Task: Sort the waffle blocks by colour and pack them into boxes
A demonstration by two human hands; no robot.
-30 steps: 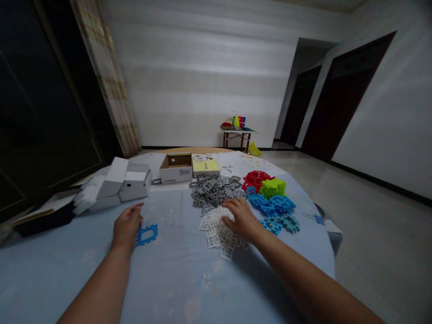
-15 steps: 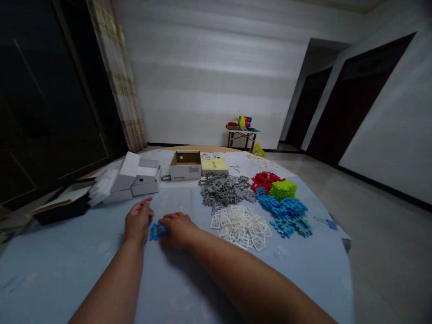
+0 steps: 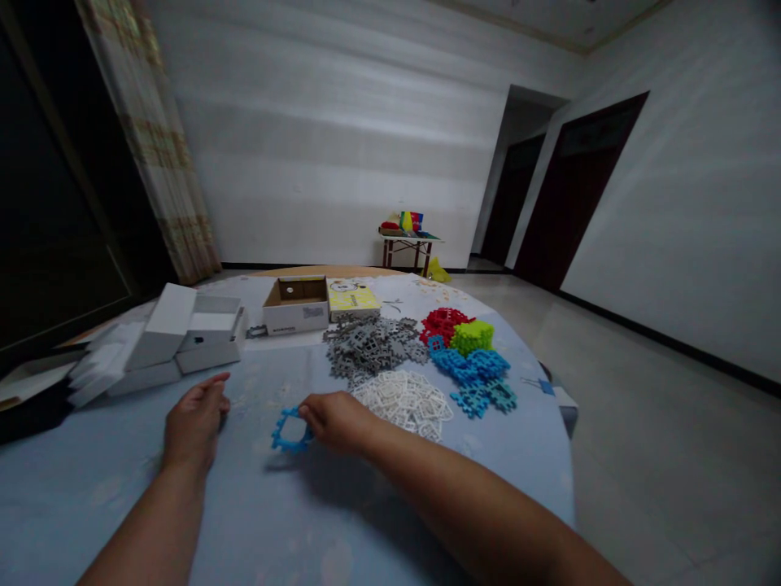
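Right hand (image 3: pixel 340 420) now has 1 blue frame (image 3: pixel 289 445) pinched by its near edge; frame has just come up off the tablecloth (image 3: pixel 250 521), shadow beneath it. Pick-up looks done, frame free to turn. It sits between the 2 hands. Left hand (image 3: pixel 194 423) loosely open, fingers bent, nothing visible in it. White pieces (image 3: pixel 406 399) lie just beyond right hand.
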